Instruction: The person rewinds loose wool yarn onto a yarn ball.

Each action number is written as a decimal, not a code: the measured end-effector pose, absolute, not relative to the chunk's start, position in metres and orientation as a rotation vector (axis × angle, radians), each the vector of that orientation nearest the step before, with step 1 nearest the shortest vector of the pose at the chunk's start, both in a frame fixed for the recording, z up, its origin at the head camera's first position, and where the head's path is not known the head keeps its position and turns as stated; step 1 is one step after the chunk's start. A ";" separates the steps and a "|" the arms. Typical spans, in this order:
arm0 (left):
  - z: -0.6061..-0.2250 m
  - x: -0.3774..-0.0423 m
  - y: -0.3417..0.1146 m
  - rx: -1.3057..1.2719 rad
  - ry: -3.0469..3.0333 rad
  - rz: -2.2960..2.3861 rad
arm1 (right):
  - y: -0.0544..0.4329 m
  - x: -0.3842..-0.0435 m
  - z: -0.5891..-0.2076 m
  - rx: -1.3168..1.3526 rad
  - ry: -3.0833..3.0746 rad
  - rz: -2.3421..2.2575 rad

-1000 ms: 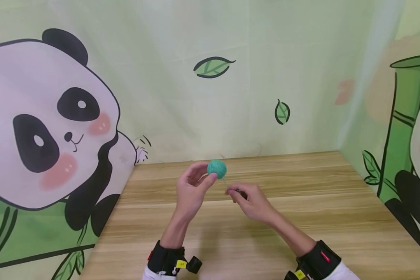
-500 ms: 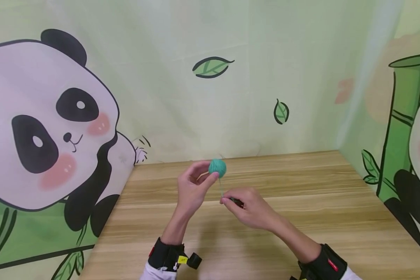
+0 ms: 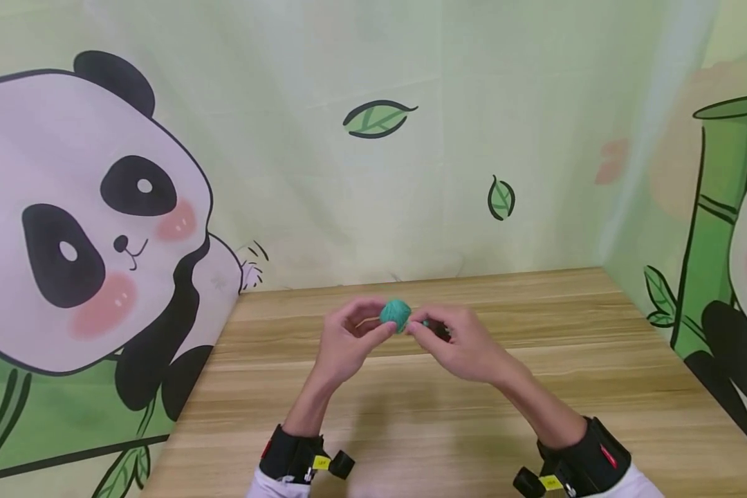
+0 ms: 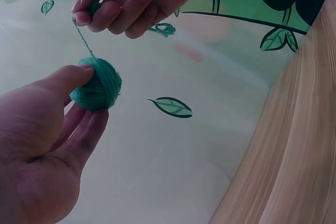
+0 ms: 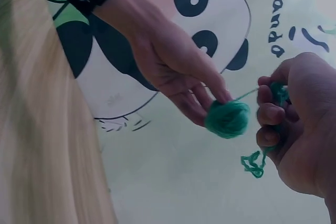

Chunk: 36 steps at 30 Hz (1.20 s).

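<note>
A small teal ball of yarn (image 3: 395,315) is held up above the table, pinched between the thumb and fingertips of my left hand (image 3: 348,342). From the ball a short strand of yarn (image 4: 84,40) runs taut to my right hand (image 3: 463,342), whose thumb and index finger pinch it. The other right fingers curl round a bunched part of the yarn (image 5: 279,93), mostly hidden in the palm. Below that hand dangles a loose, tangled yarn tail (image 5: 254,164). In the head view both hands are close together, the right one just beside the ball.
A wood-grain table (image 3: 274,401) lies under the hands. Behind it hangs a pale green backdrop (image 3: 442,138) printed with pandas, leaves and bamboo. Each wrist wears a black strap with a small camera (image 3: 341,464).
My right hand went down and slightly left, then rose up and right beside the ball. My left hand shifted slightly right and down with the ball of yarn.
</note>
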<state>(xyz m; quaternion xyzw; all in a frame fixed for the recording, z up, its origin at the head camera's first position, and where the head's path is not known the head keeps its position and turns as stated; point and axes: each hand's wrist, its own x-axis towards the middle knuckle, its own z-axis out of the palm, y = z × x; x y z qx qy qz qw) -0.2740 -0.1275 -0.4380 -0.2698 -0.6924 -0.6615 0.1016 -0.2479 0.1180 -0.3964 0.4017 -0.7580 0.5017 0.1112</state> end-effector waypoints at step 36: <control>-0.424 -0.246 -0.123 -1.129 -2.014 -2.072 | 0.131 -0.292 -0.419 1.212 -2.257 1.418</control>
